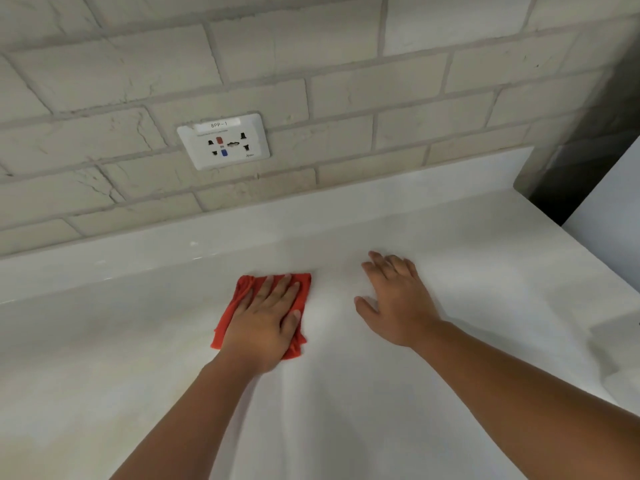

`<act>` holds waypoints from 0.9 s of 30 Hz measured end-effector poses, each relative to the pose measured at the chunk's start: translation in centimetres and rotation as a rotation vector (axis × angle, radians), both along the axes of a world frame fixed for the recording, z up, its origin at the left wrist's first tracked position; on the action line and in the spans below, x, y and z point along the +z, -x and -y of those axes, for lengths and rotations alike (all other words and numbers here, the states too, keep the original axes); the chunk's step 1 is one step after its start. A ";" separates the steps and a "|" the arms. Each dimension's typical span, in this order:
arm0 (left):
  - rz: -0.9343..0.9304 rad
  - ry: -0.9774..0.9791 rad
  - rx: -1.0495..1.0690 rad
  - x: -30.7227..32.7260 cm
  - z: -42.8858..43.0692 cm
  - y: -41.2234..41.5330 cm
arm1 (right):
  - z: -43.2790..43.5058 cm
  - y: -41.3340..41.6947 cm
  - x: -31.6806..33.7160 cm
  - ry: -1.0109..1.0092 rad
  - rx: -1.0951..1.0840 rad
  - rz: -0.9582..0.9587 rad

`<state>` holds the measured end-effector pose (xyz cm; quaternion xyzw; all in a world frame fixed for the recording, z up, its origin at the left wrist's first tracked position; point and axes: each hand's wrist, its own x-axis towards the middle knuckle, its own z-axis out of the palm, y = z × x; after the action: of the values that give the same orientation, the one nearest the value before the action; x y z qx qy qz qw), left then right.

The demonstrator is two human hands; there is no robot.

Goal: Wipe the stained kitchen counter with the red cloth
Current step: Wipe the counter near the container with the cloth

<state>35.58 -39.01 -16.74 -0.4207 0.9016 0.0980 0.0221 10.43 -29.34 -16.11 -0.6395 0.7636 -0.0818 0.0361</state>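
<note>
Left hand (265,317) presses flat on red cloth (242,299).

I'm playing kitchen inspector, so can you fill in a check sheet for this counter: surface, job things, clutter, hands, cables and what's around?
Surface: white counter; no clear stain can be told.
Job's things: red cloth, spread on the counter.
Clutter: nothing seen.
Hands: left hand presses flat on the cloth; right hand rests flat on the bare counter, apart from the cloth.
Cables: nothing seen; no plug in the wall socket.
Surroundings: brick-tile wall behind; dark gap at far right.
</note>
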 end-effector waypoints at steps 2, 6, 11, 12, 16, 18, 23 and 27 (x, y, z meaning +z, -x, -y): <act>-0.001 0.019 0.114 0.0 1.4 -0.7 | 1.8 -0.3 0.1 -0.020 0.014 0.019; 0.084 0.012 0.287 0.2 4.4 1.0 | 2.8 -0.6 -0.6 -0.065 0.009 0.016; 0.067 -0.058 0.308 0.8 5.7 6.3 | 2.9 -0.7 -1.0 -0.107 0.003 -0.013; 0.064 -0.049 0.272 0.8 5.4 7.2 | 2.9 -0.7 -1.0 -0.104 -0.003 -0.013; 0.068 -0.020 0.048 1.1 4.1 9.0 | 3.1 -0.6 -1.0 -0.100 -0.005 -0.014; 0.060 -0.009 -0.068 0.8 3.3 7.8 | 3.1 -0.5 -1.1 -0.085 -0.010 -0.004; -0.012 0.039 -0.137 0.2 3.7 1.9 | 3.3 -0.5 -1.1 -0.079 -0.007 0.018; 0.050 0.069 0.100 -0.2 5.9 3.0 | 3.5 -0.4 -1.3 -0.094 -0.009 0.014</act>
<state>32.62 -44.88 -16.94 -0.4680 0.8815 0.0572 0.0252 10.83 -32.84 -17.40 -0.6329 0.7693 -0.0505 0.0713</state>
